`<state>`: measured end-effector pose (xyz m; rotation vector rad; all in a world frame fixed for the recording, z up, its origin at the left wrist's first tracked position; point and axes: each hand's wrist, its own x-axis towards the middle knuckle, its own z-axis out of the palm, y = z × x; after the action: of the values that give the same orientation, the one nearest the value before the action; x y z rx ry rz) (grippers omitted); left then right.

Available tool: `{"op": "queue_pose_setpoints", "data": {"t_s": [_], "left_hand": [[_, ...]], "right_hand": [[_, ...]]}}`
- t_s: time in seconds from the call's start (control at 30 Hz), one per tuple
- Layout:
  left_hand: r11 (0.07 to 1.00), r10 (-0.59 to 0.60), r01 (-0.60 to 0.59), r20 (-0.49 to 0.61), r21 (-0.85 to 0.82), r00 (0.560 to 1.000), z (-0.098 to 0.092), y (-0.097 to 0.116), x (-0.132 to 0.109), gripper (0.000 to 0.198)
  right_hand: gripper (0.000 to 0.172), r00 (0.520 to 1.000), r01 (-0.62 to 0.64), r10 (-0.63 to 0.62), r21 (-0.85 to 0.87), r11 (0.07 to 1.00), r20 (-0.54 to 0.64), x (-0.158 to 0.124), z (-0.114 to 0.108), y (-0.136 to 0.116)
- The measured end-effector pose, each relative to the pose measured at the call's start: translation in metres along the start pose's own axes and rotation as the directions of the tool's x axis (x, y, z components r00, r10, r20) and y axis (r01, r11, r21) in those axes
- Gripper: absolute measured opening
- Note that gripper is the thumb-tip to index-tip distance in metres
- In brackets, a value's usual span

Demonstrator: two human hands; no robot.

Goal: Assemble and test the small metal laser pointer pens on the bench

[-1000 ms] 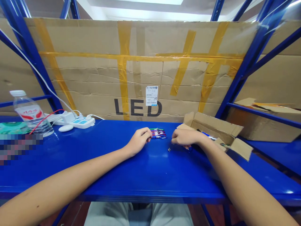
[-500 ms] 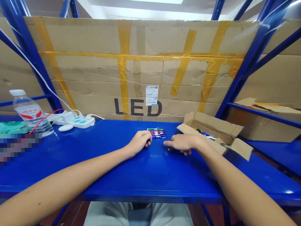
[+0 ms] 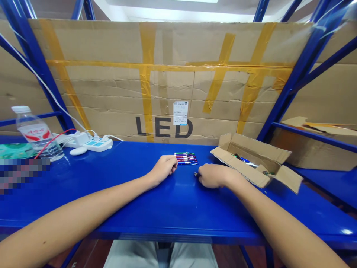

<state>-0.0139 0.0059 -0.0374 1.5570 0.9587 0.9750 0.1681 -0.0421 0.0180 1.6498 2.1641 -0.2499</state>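
Several coloured pens [image 3: 186,158] lie side by side on the blue table [image 3: 173,208], green at the back and blue at the front. My left hand [image 3: 164,168] rests against their left ends with its fingers curled in, and I see nothing held in it. It hides the tips of the nearer pens. To the right of the row, my right hand [image 3: 213,175] is closed low over the table around a dark pen [image 3: 196,174]. Only the pen's shiny end pokes out on the left; the rest is hidden by the fingers.
An open cardboard box [image 3: 251,172] with pens inside stands right of my right hand. At the left are a water bottle [image 3: 36,134] and a white power strip [image 3: 97,144] with cables. A large carton [image 3: 117,93] forms the back wall between blue rack posts.
My right hand has gone from a pointing shape over the dark pen to closed fingers around it. My left hand has shifted slightly left along the pens' ends.
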Motion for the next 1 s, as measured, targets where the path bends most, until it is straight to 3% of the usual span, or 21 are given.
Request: {"op": "queue_pose_setpoints", "data": {"t_s": [0.07,0.17,0.23,0.37,0.47,0.63,0.8,1.0], "left_hand": [[0.995,0.01,-0.013,-0.034,-0.099,0.999,-0.005,0.002,0.0,0.012],[0.971,0.061,-0.081,-0.095,-0.225,0.994,-0.019,0.007,0.003,0.012],[0.955,0.088,-0.119,-0.127,-0.271,0.988,-0.03,0.011,0.007,0.014],[0.945,0.057,-0.114,-0.188,-0.306,0.98,-0.044,0.011,0.014,0.015],[0.956,0.027,-0.085,-0.205,-0.281,0.978,-0.045,0.006,0.017,0.013],[0.979,0.034,-0.073,-0.201,-0.189,0.979,-0.039,0.004,0.015,0.011],[0.984,0.036,-0.069,-0.194,-0.164,0.98,-0.038,0.005,0.015,0.011],[0.991,0.024,-0.051,-0.207,-0.124,0.978,-0.04,0.005,0.015,0.011]], "right_hand": [[0.036,0.999,-0.02,0.02,0.011,1.0,-0.043,0.001,-0.001,0.006],[0.039,0.969,-0.04,0.046,0.028,0.999,-0.241,0.004,0.0,0.015],[0.043,0.943,0.024,-0.002,0.062,0.998,-0.333,0.008,0.003,0.018],[0.025,0.922,0.241,-0.193,0.106,0.965,-0.337,0.016,0.011,0.009],[0.015,0.889,0.321,-0.252,0.129,0.938,-0.384,0.026,0.018,-0.006],[0.041,0.844,0.336,-0.179,0.238,0.911,-0.505,0.05,0.024,-0.028],[0.017,0.821,0.306,-0.171,0.167,0.937,-0.544,0.07,0.02,-0.039],[0.019,0.811,0.283,-0.208,0.056,0.957,-0.547,0.068,0.021,-0.047]]}}
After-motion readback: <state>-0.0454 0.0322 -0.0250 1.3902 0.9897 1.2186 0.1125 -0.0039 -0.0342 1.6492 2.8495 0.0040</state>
